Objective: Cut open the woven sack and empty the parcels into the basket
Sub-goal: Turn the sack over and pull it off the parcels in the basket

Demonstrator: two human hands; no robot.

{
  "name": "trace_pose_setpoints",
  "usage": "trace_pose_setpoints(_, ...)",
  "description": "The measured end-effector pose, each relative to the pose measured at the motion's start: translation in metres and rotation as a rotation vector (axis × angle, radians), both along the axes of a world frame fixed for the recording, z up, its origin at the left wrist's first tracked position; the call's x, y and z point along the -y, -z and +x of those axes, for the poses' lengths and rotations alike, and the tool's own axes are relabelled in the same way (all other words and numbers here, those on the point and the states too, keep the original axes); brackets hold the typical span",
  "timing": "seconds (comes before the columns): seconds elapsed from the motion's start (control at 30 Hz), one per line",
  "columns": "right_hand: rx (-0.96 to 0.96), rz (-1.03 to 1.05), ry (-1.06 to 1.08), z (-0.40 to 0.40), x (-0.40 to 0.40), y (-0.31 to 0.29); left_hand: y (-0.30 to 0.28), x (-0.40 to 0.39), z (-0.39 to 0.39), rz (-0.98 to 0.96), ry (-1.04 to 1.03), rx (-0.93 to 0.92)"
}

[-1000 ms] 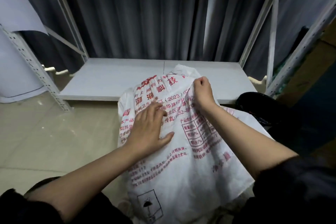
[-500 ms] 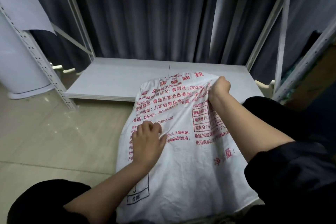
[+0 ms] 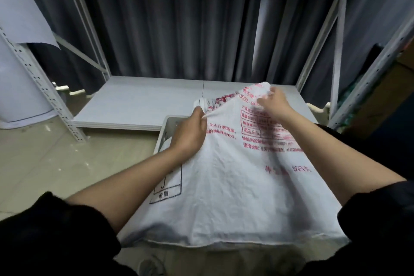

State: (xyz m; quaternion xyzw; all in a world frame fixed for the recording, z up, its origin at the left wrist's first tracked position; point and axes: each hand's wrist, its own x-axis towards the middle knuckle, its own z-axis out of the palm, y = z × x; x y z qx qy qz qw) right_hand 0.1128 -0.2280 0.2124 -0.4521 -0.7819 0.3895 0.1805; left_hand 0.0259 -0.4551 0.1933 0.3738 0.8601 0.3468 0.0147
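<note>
Grey curtains (image 3: pixel 201 20) hang behind a low shelf (image 3: pixel 139 105) framed by white racking, with pale floor tiles to the left. A person in dark sleeves lifts a white woven sack (image 3: pixel 235 186) printed in red. The left hand (image 3: pixel 190 134) has its fingers curled tight into a gathered fold of cloth, and just beyond its knuckles the corner of a pale basket (image 3: pixel 167 128) shows, most of it covered by the sack. Past the fingertips a bunched grey-white piece sticks up; whether it is sack or parcel cannot be told. The right hand (image 3: pixel 272 103) pinches the sack's raised far edge between thumb and curled fingers, blurred by motion. Holding the cloth high at two points, with the hemmed end hanging near the body, looks meant to tip or shake the contents down into the basket beneath the fingers. No parcels can be seen, so how many have dropped is unclear. No blade appears, and where the sack was cut open is out of sight. The fine red print is unreadable. The basket's right side and inside are hidden.
</note>
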Motion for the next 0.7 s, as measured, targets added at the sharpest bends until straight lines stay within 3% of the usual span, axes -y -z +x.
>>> trace_pose_setpoints(0.1,0.277,0.309,-0.325,0.013,0.027,-0.012,-0.006,-0.023,-0.029,0.023,-0.107,0.189)
trace_pose_setpoints(0.23,0.454,0.21,-0.805,0.038,0.063,-0.024,-0.005,-0.039,-0.063,-0.018,-0.237,0.319)
trace_pose_setpoints(0.3,0.481,0.307,-0.856,0.051,0.076,-0.017,-0.002,-0.043,-0.075,-0.016,-0.301,0.351)
trace_pose_setpoints(0.5,0.506,0.87,-0.798,0.095,0.105,0.06,0.007,-0.055,-0.095,0.033,-0.352,0.486)
trace_pose_setpoints(0.6,0.499,0.912,-0.744,0.105,0.107,0.087,0.011,-0.058,-0.1,0.047,-0.365,0.498)
trace_pose_setpoints(0.7,0.324,0.964,-0.817,0.108,0.115,0.1,0.012,-0.059,-0.105,0.058,-0.389,0.508)
